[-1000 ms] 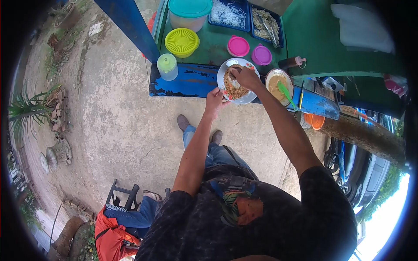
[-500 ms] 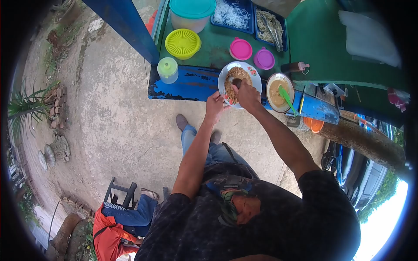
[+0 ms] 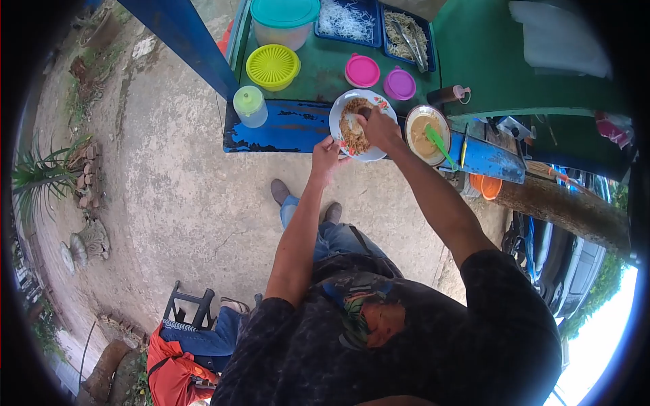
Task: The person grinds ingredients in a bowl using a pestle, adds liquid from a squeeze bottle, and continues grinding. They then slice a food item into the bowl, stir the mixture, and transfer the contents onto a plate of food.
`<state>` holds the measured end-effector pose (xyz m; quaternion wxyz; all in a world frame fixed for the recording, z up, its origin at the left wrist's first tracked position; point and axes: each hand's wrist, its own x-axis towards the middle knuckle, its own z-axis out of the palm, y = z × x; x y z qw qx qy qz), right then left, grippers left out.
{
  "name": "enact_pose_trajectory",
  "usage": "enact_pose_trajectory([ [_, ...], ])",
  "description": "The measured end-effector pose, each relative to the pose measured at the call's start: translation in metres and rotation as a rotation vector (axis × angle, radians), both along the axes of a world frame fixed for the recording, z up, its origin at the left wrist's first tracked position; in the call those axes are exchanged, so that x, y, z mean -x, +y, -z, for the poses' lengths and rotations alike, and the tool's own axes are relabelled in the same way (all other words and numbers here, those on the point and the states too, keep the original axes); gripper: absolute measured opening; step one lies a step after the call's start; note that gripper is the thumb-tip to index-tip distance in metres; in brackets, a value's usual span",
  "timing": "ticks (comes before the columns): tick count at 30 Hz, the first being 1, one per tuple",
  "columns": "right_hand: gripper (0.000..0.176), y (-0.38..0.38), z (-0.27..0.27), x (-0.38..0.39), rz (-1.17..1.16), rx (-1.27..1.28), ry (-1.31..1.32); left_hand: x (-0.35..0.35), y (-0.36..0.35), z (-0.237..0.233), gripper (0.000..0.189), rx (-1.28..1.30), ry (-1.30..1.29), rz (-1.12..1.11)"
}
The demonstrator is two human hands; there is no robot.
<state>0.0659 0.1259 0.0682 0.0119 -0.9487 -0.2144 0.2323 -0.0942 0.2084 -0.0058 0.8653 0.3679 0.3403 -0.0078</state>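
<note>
A white plate with red flowers [image 3: 335,120] is at the front edge of the stall counter, with brown crumbly food [image 3: 353,141] spread over it. My left hand [image 3: 328,158] is closed on the plate's near left rim. Over the food, my right hand [image 3: 382,130] is wrapped around a dark, blunt tool that looks like a pestle [image 3: 365,112], its end pressed into the crumbs. Most of the tool is hidden by my fingers. Just right of the plate stands a bowl [image 3: 445,127] of tan sauce with a green spoon [image 3: 437,140] in it.
Behind the plate are a pink-lidded tub [image 3: 362,71], a purple-lidded tub [image 3: 400,84], a yellow-lidded container [image 3: 273,66] and blue noodle trays [image 3: 386,42]. A squeeze bottle [image 3: 449,94] lies to the right. A person in an orange top [image 3: 169,369] sits behind on the left.
The pestle-like tool and my right hand have shifted slightly within the plate, and a paler patch shows among the crumbs. My left hand keeps its hold on the rim. The whole view has shifted slightly.
</note>
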Motion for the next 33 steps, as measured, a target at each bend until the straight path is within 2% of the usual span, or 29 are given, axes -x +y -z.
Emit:
enact_pose_trajectory([
  [2, 0.063, 0.016, -0.022, -0.015, 0.075, 0.068, 0.196, 0.0, 0.007, 0.002, 0.026, -0.007, -0.034, 0.017],
  [3, 0.063, 0.014, -0.022, -0.001, 0.067, 0.066, 0.198, -0.001, 0.008, 0.004, 0.026, 0.008, -0.032, 0.013],
  [5, 0.062, -0.001, -0.013, 0.037, -0.117, 0.064, 0.006, -0.002, 0.011, 0.001, 0.026, -0.005, -0.023, 0.022],
  [9, 0.062, 0.003, 0.003, 0.016, -0.057, 0.017, -0.14, -0.002, 0.01, 0.008, 0.025, -0.02, -0.059, 0.028],
  [10, 0.06, 0.001, 0.002, 0.013, -0.068, 0.01, -0.1, 0.013, -0.002, 0.007, 0.025, -0.006, -0.041, 0.045],
  [12, 0.058, -0.008, -0.002, 0.031, -0.072, 0.052, -0.039, -0.004, 0.011, 0.004, 0.026, -0.003, -0.015, 0.024],
  [15, 0.058, -0.001, 0.0, 0.015, -0.025, 0.003, -0.115, -0.012, 0.021, 0.004, 0.027, -0.014, -0.067, 0.054],
  [18, 0.061, -0.002, -0.004, 0.025, 0.001, 0.026, 0.028, 0.002, 0.018, 0.005, 0.028, -0.011, -0.099, 0.084],
  [21, 0.062, -0.003, 0.003, 0.025, 0.008, 0.054, -0.045, -0.004, 0.016, 0.0, 0.026, 0.042, -0.027, 0.034],
  [22, 0.066, -0.001, 0.002, 0.008, 0.043, 0.039, 0.013, 0.01, 0.004, 0.002, 0.026, 0.065, -0.003, 0.056],
  [25, 0.066, 0.013, -0.026, -0.001, 0.121, 0.073, 0.12, -0.002, 0.018, 0.0, 0.026, 0.03, -0.061, 0.061],
  [27, 0.066, 0.007, -0.045, 0.033, 0.011, 0.078, 0.071, -0.004, 0.021, 0.0, 0.026, 0.053, -0.072, 0.066],
  [30, 0.06, 0.0, -0.039, 0.067, -0.139, 0.109, 0.046, -0.005, 0.021, 0.007, 0.027, 0.073, -0.075, 0.085],
  [33, 0.057, 0.001, -0.006, 0.05, -0.101, 0.128, -0.02, -0.007, 0.021, 0.009, 0.028, 0.053, -0.066, 0.077],
])
